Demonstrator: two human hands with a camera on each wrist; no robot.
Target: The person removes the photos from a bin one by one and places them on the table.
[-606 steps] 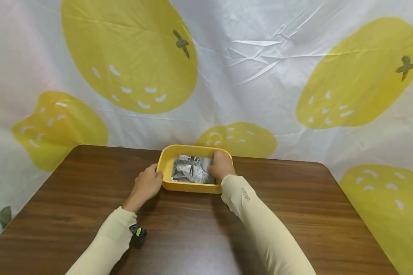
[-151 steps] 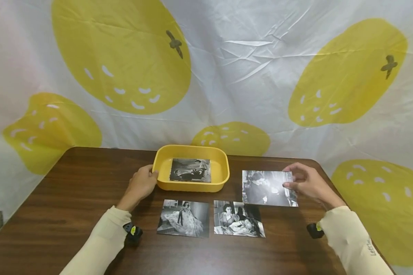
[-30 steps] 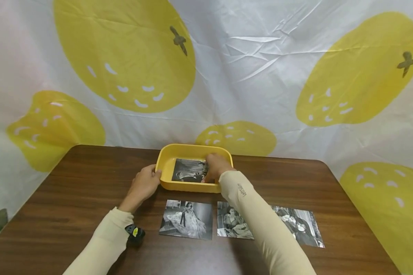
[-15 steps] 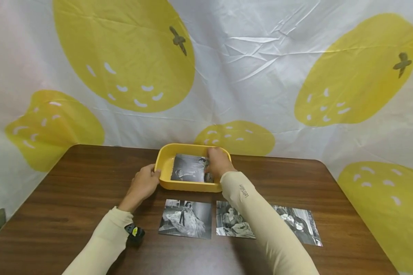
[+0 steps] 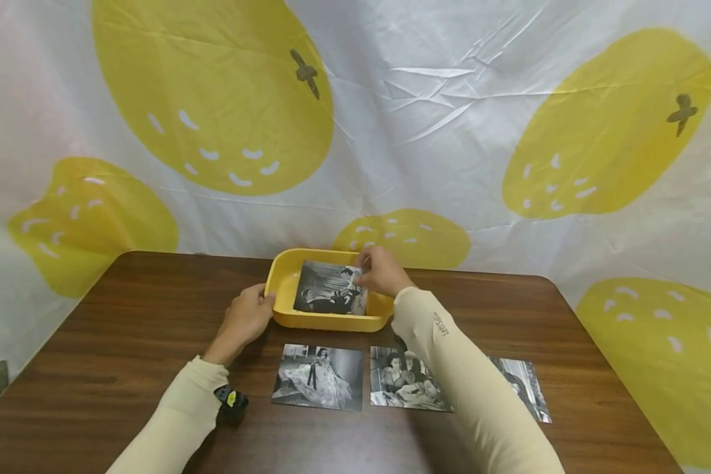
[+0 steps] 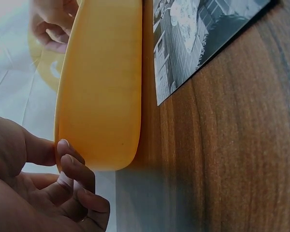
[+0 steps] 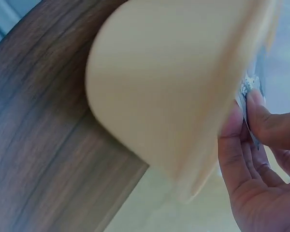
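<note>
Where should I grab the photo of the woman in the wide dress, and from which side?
Probably pinch the photo by its left edge, coming from the left. It lies flat on the table, so its edges offer the hold; the left one has open space beside it, while the right sits close to the next photo.

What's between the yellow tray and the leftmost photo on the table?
Just a narrow, bare strip of tabletop between the yellow tray and the leftmost photo; the head view shows it.
</note>
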